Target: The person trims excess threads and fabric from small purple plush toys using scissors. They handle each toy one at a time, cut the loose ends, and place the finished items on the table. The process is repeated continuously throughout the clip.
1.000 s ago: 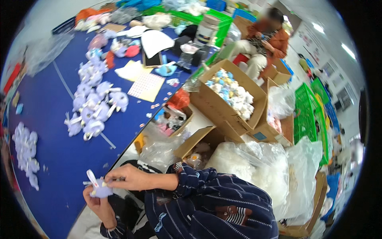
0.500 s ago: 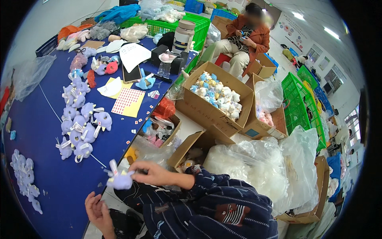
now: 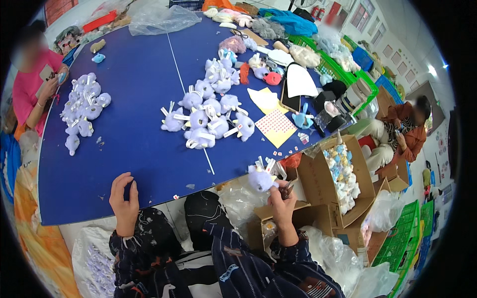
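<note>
Two hands, well apart. Left hand (image 3: 124,202) is raised at the table's near edge, palm side turned toward the right, fingers up and loosely curved, thumb clear of the fingers, nothing gripped. Can't tell if it touches the blue table (image 3: 131,144). Left wrist close to straight; forearm comes up nearly vertical out of a dark patterned sleeve (image 3: 130,253).

Right hand (image 3: 282,207) is farther right, just past the table edge on the person's side, in front of the cardboard boxes. Wrist upright, leaning a little left; thumb and fingers pinched on the lower right side of a lilac plush toy (image 3: 260,181). Toy is held up off the table, near its edge, white tags sticking up from it, yellowish bit on its right side. Small dark brown item (image 3: 286,190) right at the fingers of the same hand; too small to tell what it is.

More lilac toys with white tags sit in a heap (image 3: 198,119) mid-table, up and left of the held one. Second lilac pile (image 3: 88,107) at the table's left side. Sticker sheet (image 3: 276,124) with red marks lies right of the heap, phone (image 3: 291,103) beyond it. Box of small blue, white and yellow pieces (image 3: 342,174) stands right of the right hand. Two co-workers: pink top (image 3: 30,94) far left, rust jacket (image 3: 416,131) far right, seated.
</note>
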{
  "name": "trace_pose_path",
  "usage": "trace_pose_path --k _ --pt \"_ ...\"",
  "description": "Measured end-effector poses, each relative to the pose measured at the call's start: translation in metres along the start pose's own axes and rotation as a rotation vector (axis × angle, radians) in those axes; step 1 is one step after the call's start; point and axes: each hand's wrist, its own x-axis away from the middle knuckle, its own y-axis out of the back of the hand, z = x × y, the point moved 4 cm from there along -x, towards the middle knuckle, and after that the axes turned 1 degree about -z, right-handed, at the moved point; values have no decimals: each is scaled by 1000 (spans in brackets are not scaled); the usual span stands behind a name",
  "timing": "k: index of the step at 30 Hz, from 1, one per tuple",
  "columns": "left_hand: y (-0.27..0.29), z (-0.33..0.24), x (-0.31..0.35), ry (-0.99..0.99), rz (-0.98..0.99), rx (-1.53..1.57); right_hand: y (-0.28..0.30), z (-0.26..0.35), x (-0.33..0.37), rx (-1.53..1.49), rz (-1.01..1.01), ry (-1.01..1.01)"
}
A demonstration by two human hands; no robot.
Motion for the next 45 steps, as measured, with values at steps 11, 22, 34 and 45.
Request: trace_pose_path --k 11,22,34,45 --pt "-11 -2 4 15 67 -72 -8 31 -61 170 -65 276" --pt "-1 -7 1 -115 4 -125 -84 3 -205 772 -18 566" --pt "3 2 9 -134 28 15 -214 109 -73 296 324 685" --pt "119 106 -81 158 -285 -106 -409 39 -16 170 755 603"
